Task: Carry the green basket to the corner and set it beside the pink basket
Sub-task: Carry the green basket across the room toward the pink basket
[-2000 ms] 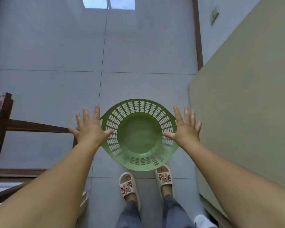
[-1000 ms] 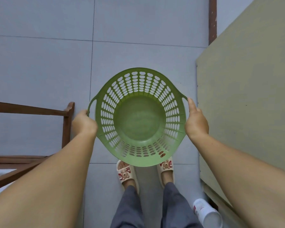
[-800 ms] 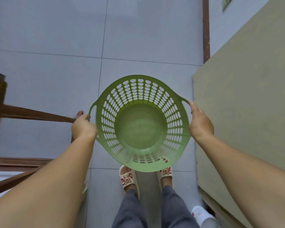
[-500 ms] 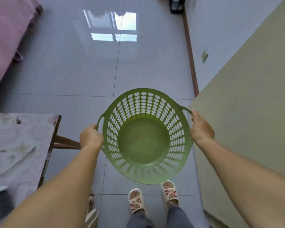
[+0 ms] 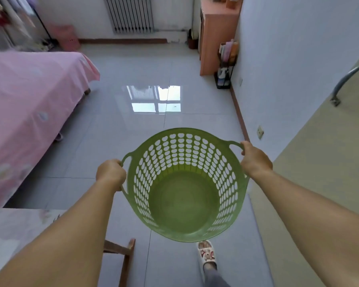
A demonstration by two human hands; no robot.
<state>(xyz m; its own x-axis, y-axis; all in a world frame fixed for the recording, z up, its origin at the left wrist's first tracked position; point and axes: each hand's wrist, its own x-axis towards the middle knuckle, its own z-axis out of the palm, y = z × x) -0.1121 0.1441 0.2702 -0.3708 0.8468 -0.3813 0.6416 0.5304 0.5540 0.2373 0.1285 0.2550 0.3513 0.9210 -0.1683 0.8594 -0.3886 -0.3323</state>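
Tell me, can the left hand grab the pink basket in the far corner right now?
Probably not. The left hand is shut on a handle of the green plastic holed basket, and the pink basket sits far across the grey tiled floor, past the pink bed.

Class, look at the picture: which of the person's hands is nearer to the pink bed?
Left. The left hand grips the green basket handle on the side toward the pink bed; the right hand grips the handle on the far side.
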